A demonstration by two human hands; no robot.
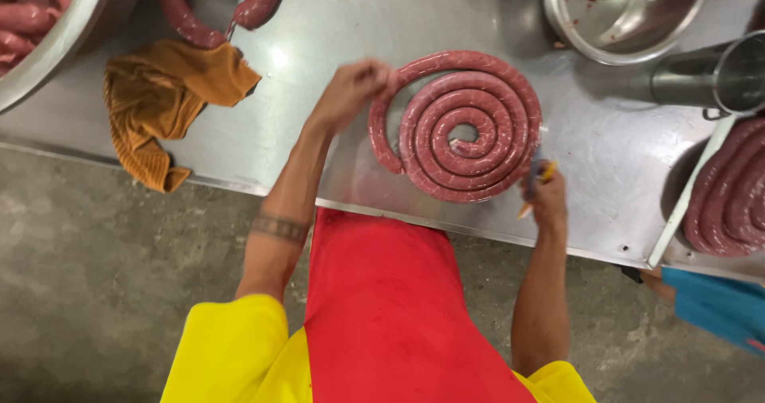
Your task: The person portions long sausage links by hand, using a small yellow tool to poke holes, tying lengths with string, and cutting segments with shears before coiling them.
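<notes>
A long raw sausage (466, 124) lies wound in a flat spiral on the steel table (335, 116). My left hand (351, 88) is closed on the outer strand at the coil's upper left. My right hand (548, 197) sits at the coil's lower right edge, gripping a small yellow-handled tool (532, 189) whose tip touches the sausage. I wear a red apron over a yellow shirt.
An orange cloth (163, 100) lies at the left. A sausage loop (219, 9) rests above it. Metal bowls (48, 29) (637, 17) hold sausage and minced meat. A steel cylinder (713, 76) and a tray of coiled sausage (729, 188) stand at right. Blue cloth (717, 307) shows lower right.
</notes>
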